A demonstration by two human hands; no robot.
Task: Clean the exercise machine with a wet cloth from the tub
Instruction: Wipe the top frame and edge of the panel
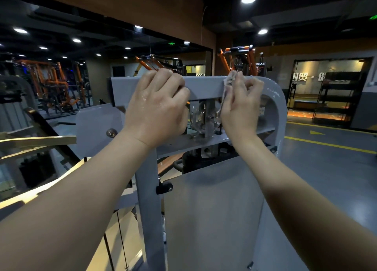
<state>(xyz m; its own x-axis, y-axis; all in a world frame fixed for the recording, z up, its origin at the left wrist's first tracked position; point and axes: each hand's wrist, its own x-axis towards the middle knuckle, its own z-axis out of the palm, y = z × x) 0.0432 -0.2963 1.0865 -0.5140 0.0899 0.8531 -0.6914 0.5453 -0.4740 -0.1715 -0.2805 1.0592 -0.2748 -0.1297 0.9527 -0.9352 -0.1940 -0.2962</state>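
Both my hands are up on the top bar [204, 86] of the grey machine [149, 209], with the cloth [228, 82] in the right one.

My left hand [157, 107] grips the bar toward its left end, fingers curled over the top edge and the back of the hand wet and facing me. My right hand [241, 105] is near the bar's right end, just before the frame's rounded corner. Its fingers are curled round the crumpled pale cloth and press it against the bar's front face and top edge. A strip of cloth hangs down past the bar's lower edge along the side of my palm. Between my wrists, under the bar, I see a metal pulley [205, 117] on the lower crosspiece. To the right lies grey floor [326, 168] with yellow lines, and orange racks [238, 60] stand behind the bar.
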